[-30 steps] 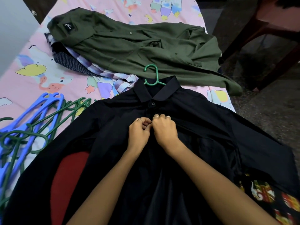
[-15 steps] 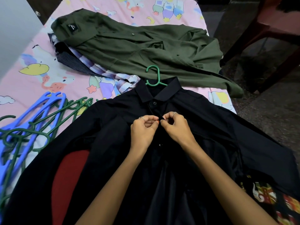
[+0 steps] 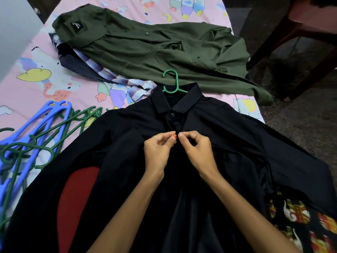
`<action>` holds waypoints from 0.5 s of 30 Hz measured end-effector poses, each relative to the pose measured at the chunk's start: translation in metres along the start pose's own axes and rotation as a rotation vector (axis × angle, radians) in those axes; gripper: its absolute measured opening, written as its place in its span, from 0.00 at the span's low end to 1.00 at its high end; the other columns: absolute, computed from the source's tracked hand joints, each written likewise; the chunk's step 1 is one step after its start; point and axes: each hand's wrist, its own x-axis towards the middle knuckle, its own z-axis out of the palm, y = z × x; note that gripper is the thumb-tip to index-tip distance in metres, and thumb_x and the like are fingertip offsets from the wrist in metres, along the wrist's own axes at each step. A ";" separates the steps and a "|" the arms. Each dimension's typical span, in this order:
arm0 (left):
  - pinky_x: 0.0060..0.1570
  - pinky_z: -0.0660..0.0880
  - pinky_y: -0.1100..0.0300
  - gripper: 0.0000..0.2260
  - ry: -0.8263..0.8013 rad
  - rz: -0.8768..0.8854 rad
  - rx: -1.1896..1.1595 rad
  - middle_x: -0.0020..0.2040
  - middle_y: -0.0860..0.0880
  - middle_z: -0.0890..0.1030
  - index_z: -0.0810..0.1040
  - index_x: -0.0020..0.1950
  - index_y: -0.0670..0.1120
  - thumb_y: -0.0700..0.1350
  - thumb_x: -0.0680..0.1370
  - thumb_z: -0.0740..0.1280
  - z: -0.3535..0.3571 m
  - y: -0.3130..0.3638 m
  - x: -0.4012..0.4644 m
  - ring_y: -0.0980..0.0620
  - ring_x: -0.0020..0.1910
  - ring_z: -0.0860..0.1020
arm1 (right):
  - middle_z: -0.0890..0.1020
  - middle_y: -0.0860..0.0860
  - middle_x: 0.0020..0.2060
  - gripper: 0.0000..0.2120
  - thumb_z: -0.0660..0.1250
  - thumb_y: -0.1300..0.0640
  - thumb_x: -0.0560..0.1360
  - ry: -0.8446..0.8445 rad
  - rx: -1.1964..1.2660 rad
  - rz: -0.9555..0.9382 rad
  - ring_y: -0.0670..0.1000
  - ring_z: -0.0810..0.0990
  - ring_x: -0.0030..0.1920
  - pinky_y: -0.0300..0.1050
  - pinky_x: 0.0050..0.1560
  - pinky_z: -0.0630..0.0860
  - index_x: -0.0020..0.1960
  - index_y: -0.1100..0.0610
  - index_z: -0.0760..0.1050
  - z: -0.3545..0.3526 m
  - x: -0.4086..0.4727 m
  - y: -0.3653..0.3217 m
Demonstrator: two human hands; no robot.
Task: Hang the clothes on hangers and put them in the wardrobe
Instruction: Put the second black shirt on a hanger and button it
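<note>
A black shirt (image 3: 228, 136) lies spread face up on the bed, its collar away from me. The hook of a green hanger (image 3: 172, 82) sticks out of the collar; the rest is hidden inside the shirt. My left hand (image 3: 158, 152) and my right hand (image 3: 198, 150) pinch the two front edges of the black shirt together just below the top button, fingertips almost touching. An olive green shirt (image 3: 155, 46) lies further back on the bed, over a striped and a checked garment (image 3: 102, 70).
A pile of blue and green hangers (image 3: 31, 139) lies at the left on the pink patterned bedsheet (image 3: 36, 92). A red cloth (image 3: 74, 196) shows under the black shirt. A dark wooden chair (image 3: 300, 33) stands on the floor at the upper right.
Both hands have moved a little up the shirt front towards the collar and drawn slightly apart, still pinching the placket. The view has shifted slightly.
</note>
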 end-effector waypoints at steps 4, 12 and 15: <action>0.43 0.76 0.69 0.07 -0.024 -0.032 -0.040 0.43 0.47 0.85 0.82 0.52 0.41 0.35 0.75 0.69 0.000 -0.002 -0.001 0.59 0.40 0.82 | 0.85 0.51 0.40 0.11 0.62 0.58 0.80 -0.060 0.085 0.065 0.45 0.82 0.42 0.40 0.47 0.78 0.46 0.57 0.83 -0.004 0.003 0.001; 0.52 0.78 0.64 0.07 -0.051 -0.053 -0.069 0.46 0.43 0.84 0.81 0.51 0.41 0.33 0.76 0.67 -0.002 -0.004 0.000 0.53 0.47 0.83 | 0.83 0.49 0.37 0.02 0.69 0.60 0.75 -0.122 0.010 0.114 0.42 0.80 0.38 0.37 0.44 0.76 0.44 0.56 0.80 0.000 0.012 0.005; 0.50 0.78 0.65 0.06 -0.044 -0.056 -0.068 0.45 0.45 0.84 0.81 0.50 0.42 0.35 0.77 0.67 -0.002 -0.005 0.001 0.55 0.46 0.83 | 0.81 0.49 0.37 0.03 0.68 0.61 0.75 -0.085 -0.067 0.066 0.42 0.78 0.37 0.31 0.41 0.73 0.43 0.56 0.78 0.004 0.013 0.004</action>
